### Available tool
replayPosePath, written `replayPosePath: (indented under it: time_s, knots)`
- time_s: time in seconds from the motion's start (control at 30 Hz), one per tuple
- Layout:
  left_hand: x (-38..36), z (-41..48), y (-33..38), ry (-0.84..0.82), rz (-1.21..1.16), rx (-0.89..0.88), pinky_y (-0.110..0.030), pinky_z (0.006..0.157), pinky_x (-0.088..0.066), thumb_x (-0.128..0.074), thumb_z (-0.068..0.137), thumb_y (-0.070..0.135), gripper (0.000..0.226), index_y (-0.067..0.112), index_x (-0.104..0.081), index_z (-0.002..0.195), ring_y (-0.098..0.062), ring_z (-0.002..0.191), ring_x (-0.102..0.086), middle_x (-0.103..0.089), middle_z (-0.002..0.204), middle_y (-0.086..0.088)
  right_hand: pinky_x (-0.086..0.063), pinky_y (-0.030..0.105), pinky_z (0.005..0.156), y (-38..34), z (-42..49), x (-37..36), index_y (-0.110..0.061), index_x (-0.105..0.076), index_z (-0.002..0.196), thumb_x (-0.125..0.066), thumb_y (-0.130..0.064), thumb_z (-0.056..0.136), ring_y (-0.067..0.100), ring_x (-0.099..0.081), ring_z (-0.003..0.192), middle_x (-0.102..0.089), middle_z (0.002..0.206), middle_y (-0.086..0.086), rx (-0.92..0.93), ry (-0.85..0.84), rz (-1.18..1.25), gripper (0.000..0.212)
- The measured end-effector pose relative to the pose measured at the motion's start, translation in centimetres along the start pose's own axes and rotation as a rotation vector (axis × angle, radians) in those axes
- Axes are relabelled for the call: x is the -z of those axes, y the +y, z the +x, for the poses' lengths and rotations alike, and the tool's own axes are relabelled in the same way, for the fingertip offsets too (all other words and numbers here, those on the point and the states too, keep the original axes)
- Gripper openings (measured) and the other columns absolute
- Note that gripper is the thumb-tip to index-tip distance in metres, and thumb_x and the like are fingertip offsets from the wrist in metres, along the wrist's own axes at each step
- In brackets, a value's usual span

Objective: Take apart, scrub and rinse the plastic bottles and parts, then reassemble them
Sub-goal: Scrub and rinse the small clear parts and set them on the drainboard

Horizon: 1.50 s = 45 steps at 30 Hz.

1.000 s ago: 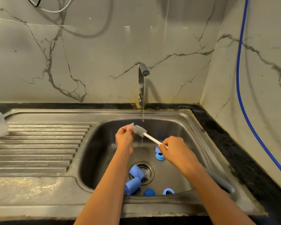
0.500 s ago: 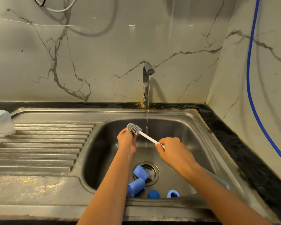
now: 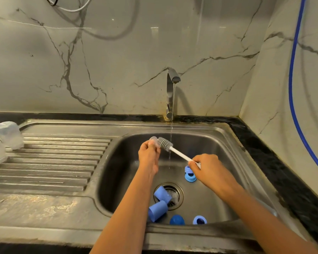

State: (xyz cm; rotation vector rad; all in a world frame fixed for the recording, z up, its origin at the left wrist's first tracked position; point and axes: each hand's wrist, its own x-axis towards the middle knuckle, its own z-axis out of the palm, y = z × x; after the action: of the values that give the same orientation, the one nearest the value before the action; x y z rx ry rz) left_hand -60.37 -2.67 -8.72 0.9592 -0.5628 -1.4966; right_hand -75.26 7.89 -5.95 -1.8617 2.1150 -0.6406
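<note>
**Scrub step: one small clear part at the brush.**
Our left hand (image 3: 148, 153) pinches the clear part (image 3: 153, 139) in curled fingers above the sink basin (image 3: 116, 162). Our right hand (image 3: 207, 168) grips the handle of the brush (image 3: 166, 143), whose bristles touch the part. Next, we judge: rinse under the tap (image 3: 173, 77). The basin holds several blue parts (image 3: 157, 210) around the drain. Clear bottles (image 3: 7, 134) rest on the drainboard (image 3: 59, 162).

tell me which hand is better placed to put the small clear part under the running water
Left. The left hand pinches the clear part right beside the water stream; the right hand is busy gripping the brush.
</note>
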Motion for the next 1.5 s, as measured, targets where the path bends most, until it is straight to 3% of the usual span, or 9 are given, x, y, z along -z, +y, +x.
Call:
replayPosePath:
  time_s: [0.1,0.3,0.4,0.53,0.7,0.83,1.0,1.23,1.5]
  knots:
    - [-0.5,-0.6,-0.3,-0.116,0.097,0.050,-0.026,0.085,-0.052,-0.050,0.097,0.006,0.012,0.009,-0.060,0.092,-0.012,0.079,-0.056,-0.062,0.084,-0.006,-0.048,0.036,0.054,0.4,0.4,0.0,-0.013,-0.062,0.077,-0.046,-0.027,0.096,0.016,-0.054,0.055,-0.058,0.062,-0.001,-0.031,0.070,0.030,0.029]
    - [-0.4,-0.1,-0.3,-0.097,0.104,0.020,-0.021,0.079,-0.053,-0.057,0.093,0.008,0.014,0.004,-0.065,0.105,-0.008,0.077,-0.058,-0.066,0.087,-0.004,-0.045,0.031,0.054,0.4,0.5,0.1,-0.016,-0.062,0.078,-0.045,-0.028,0.096,0.014,-0.052,0.055,-0.056,0.064,-0.002,-0.050,0.034,-0.021,0.027]
    - [-0.2,-0.1,-0.4,-0.042,0.144,-0.073,-0.024,0.083,-0.051,-0.061,0.093,0.011,0.008,0.006,-0.067,0.092,-0.010,0.078,-0.058,-0.066,0.077,0.000,-0.049,0.035,0.058,0.2,0.4,0.6,-0.017,-0.065,0.084,-0.045,-0.028,0.096,0.018,-0.057,0.061,-0.059,0.068,-0.001,-0.035,0.009,-0.034,0.026]
    - [0.3,0.0,-0.3,0.023,0.132,-0.148,-0.025,0.081,-0.050,-0.059,0.094,0.008,0.019,0.011,-0.059,0.074,-0.011,0.077,-0.056,-0.060,0.075,-0.001,-0.051,0.036,0.061,-0.2,-0.2,0.8,-0.015,-0.064,0.085,-0.044,-0.029,0.097,0.021,-0.060,0.065,-0.060,0.071,0.002,0.010,-0.017,-0.086,0.027]
    - [0.2,0.0,-1.0,-0.048,0.289,-0.078,-0.024,0.068,-0.045,-0.051,0.099,0.017,0.014,0.015,-0.064,0.093,-0.010,0.069,-0.049,-0.059,0.080,-0.002,-0.049,0.034,0.060,-0.2,0.0,0.6,-0.016,-0.060,0.086,-0.040,-0.030,0.099,0.018,-0.058,0.064,-0.058,0.069,-0.001,-0.042,0.037,-0.074,0.028]
    - [-0.1,0.0,-1.3,-0.032,0.215,-0.054,-0.020,0.069,-0.047,-0.050,0.099,0.013,0.015,0.012,-0.063,0.092,-0.008,0.067,-0.050,-0.058,0.078,-0.002,-0.048,0.034,0.062,-0.6,-0.3,0.7,-0.015,-0.060,0.090,-0.039,-0.031,0.100,0.021,-0.059,0.069,-0.056,0.072,-0.001,-0.041,0.031,-0.093,0.029]
    - [-0.9,1.3,-0.8,0.083,0.060,0.011,-0.018,0.065,-0.048,-0.054,0.098,0.014,0.012,0.011,-0.061,0.088,-0.007,0.064,-0.051,-0.059,0.078,-0.005,-0.043,0.032,0.063,-1.5,-0.9,1.1,-0.013,-0.058,0.090,-0.038,-0.026,0.100,0.025,-0.056,0.073,-0.056,0.083,0.004,-0.016,0.000,-0.182,0.026]
    - [-4.0,3.4,-0.6,-0.021,0.185,0.058,-0.017,0.067,-0.051,-0.058,0.096,0.013,0.014,0.006,-0.063,0.106,-0.007,0.066,-0.054,-0.059,0.077,-0.003,-0.043,0.030,0.071,-0.3,-0.9,2.1,-0.010,-0.057,0.113,-0.043,-0.011,0.098,0.026,-0.064,0.099,-0.062,0.108,0.007,-0.165,-0.020,-0.422,0.021]
    - [-5.9,4.5,0.1,-0.142,0.059,0.132,-0.028,0.095,-0.050,-0.055,0.096,0.004,0.019,0.001,-0.053,0.114,-0.016,0.087,-0.063,-0.061,0.098,-0.013,-0.045,0.029,0.072,0.4,-0.1,1.9,-0.011,-0.058,0.109,-0.045,-0.008,0.097,0.023,-0.064,0.095,-0.062,0.104,0.006,-0.197,-0.011,-0.427,0.018]
